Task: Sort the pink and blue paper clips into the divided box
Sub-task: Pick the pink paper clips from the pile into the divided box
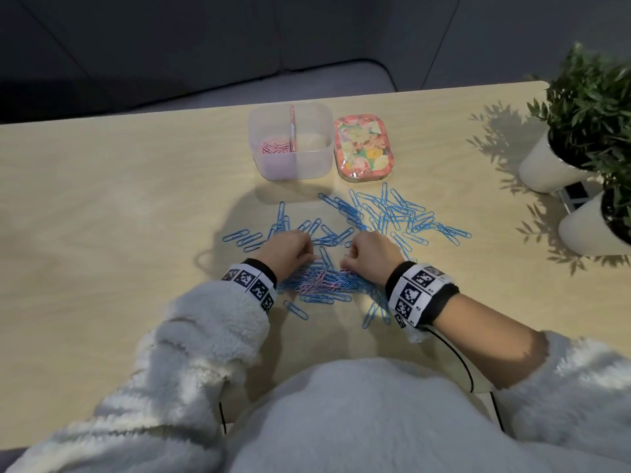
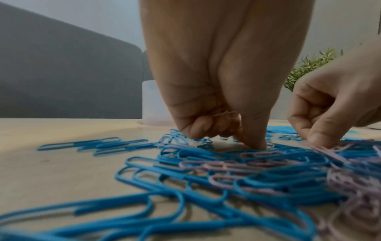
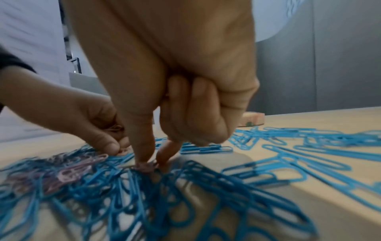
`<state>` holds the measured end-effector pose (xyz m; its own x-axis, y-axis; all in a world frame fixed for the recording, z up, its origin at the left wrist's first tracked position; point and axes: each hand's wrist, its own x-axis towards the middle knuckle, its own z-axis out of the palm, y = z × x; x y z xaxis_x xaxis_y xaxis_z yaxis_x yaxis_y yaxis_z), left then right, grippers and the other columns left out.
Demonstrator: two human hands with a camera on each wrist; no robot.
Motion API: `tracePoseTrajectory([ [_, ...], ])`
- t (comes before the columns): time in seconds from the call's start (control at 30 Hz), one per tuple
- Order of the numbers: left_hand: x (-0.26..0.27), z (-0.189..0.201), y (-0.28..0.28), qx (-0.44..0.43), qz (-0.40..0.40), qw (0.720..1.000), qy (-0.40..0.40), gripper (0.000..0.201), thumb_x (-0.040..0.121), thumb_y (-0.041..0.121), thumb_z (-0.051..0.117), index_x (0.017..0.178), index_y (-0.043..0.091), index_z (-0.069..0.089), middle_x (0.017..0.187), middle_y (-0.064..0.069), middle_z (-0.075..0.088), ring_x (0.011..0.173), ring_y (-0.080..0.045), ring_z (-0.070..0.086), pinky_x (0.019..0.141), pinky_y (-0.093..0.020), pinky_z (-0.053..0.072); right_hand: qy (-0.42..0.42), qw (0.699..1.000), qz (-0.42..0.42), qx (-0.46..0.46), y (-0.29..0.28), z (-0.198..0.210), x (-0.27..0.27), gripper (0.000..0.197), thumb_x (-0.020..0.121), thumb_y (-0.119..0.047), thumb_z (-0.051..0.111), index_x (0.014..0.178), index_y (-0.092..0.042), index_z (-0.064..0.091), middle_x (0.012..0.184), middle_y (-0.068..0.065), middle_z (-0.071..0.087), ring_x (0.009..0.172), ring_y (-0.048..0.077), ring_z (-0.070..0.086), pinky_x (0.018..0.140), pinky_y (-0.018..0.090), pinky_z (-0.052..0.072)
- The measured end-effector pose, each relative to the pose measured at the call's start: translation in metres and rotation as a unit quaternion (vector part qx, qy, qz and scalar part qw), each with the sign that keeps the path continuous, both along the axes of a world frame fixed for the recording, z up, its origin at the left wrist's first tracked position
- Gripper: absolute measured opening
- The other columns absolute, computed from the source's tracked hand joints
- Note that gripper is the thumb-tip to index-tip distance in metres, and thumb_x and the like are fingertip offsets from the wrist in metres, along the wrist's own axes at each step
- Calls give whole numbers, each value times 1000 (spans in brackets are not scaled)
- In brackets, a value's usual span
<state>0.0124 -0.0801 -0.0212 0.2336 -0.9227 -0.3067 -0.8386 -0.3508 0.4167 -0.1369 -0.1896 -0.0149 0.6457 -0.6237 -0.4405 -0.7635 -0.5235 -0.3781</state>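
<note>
Near side of divided box: left hand clutches pink clips; right hand pinches a pink clip amid blue clips

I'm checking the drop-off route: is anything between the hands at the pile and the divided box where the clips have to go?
Only loose blue paper clips lie flat on the table between the hands and the divided box. Its top is open; the floral lid sits to its right, off the route.

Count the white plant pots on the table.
2, both at the table's right edge: one plant pot farther back, another nearer, cut off by the frame. More may lie out of view.
</note>
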Motion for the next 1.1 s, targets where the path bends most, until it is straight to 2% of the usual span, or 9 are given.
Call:
tracePoseTrajectory([
  [0.13, 4, 4, 2, -33, 85, 990, 107, 14, 92, 21, 53, 88, 8, 57, 84, -5, 61, 72, -16, 52, 63, -23, 40, -1, 1000, -23, -1, -2, -3, 6, 15, 79, -15, 57, 79, -2, 65, 84, 13, 69, 81, 33, 65, 66, 32, 47],
  [0.27, 24, 12, 7, -79, 206, 939, 263, 17, 89, 17, 60, 72, 16, 56, 62, 4, 51, 47, 3, 48, 50, -10, 38, -5, 998, -27, 53, -7, -6, 8, 16, 77, -13, 58, 74, 1, 65, 84, 12, 71, 80, 28, 66, 70, 34, 51],
  [0.43, 41, 16, 19, -55, 305, 866, 393, 16, 94, 7, 47, 105, 8, 60, 62, 1, 46, 41, 2, 45, 46, -11, 40, -82, 989, -43, 113, -17, 0, 8, 16, 80, -8, 57, 64, -9, 56, 66, 6, 58, 63, 17, 53, 60, 27, 45],
  [0.57, 36, 16, 24, -37, 343, 808, 477, 20, 95, 13, 46, 76, 13, 53, 65, -2, 46, 52, -10, 43, 47, -17, 36, -250, 887, -219, 321, -28, 11, -4, 28, 87, -1, 50, 60, -10, 51, 60, 9, 48, 37, 6, 42, 35, 16, 33],
  [0.63, 32, 13, 23, -32, 323, 834, 447, 23, 95, 20, 48, 73, 14, 48, 67, -3, 45, 55, -13, 40, 50, -21, 34, -284, 832, -270, 394, -30, 16, -9, 26, 87, 6, 44, 65, -7, 51, 60, 12, 50, 32, 8, 43, 33, 15, 31],
  [0.7, 29, 10, 21, -22, 273, 889, 366, 22, 94, 24, 51, 74, 15, 49, 65, -1, 46, 56, -14, 40, 53, -22, 34, -279, 822, -285, 406, -30, 16, -14, 22, 88, 7, 41, 74, -8, 52, 60, 9, 53, 29, 9, 42, 33, 13, 29],
  [0.8, 25, 6, 17, -2, 181, 958, 222, 14, 91, 24, 54, 83, 13, 56, 76, -2, 55, 68, -16, 50, 66, -26, 40, -216, 907, -168, 319, -24, 9, -19, 16, 90, -6, 51, 75, -6, 56, 56, 4, 48, 29, 3, 37, 34, 14, 26],
  [0.9, 23, 5, 15, 19, 127, 984, 125, 12, 91, 20, 53, 92, 10, 60, 90, -4, 59, 82, -19, 54, 74, -29, 40, -124, 984, -9, 130, -15, 0, -20, 14, 79, -20, 70, 78, -8, 65, 58, -6, 50, 47, 1, 45, 52, 21, 35],
  [1.1, 14, 8, 12, 25, 54, 998, 37, 11, 90, 15, 55, 95, 6, 58, 103, -11, 62, 96, -27, 57, 83, -35, 44, -25, 997, 70, -34, -2, -1, -14, 10, 79, -24, 67, 80, -17, 61, 92, 5, 66, 87, 28, 62, 72, 32, 43],
])
